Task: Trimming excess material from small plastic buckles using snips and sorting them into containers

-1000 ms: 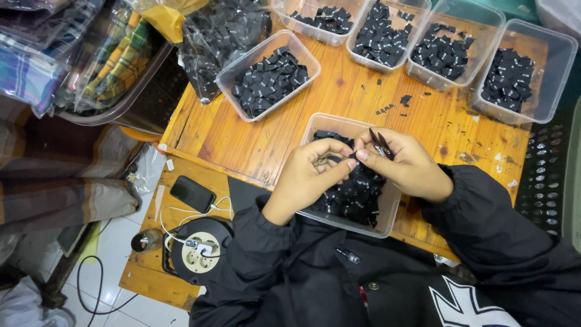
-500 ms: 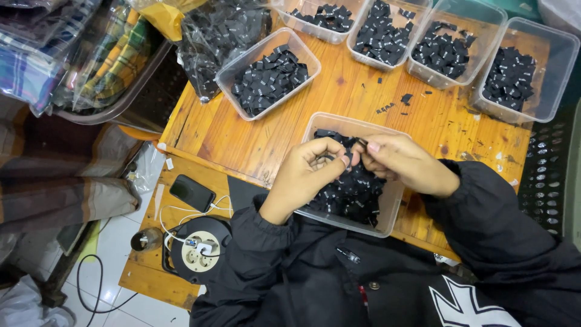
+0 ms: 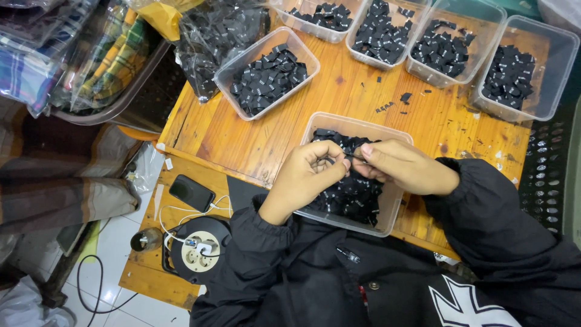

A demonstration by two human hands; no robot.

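My left hand [image 3: 308, 175] and my right hand [image 3: 402, 166] meet over a clear plastic tub [image 3: 327, 124] filled with small black fabric pieces [image 3: 354, 194]. Fingertips of both hands pinch one small black piece [image 3: 353, 157] between them, just above the heap. The tub rests at the near edge of a wooden table [image 3: 357, 97]. Black sleeves cover both my arms.
Several more clear tubs of black pieces stand on the table: one at the left [image 3: 266, 72] and a row along the far edge [image 3: 448, 45]. A bag of black pieces [image 3: 212, 36], a phone [image 3: 191, 193], a cable reel [image 3: 200, 248] and bagged cloth [image 3: 78, 54] lie to the left.
My hands have shifted slightly left and lower over the tub, the fingertips drawing closer together on the small black piece.
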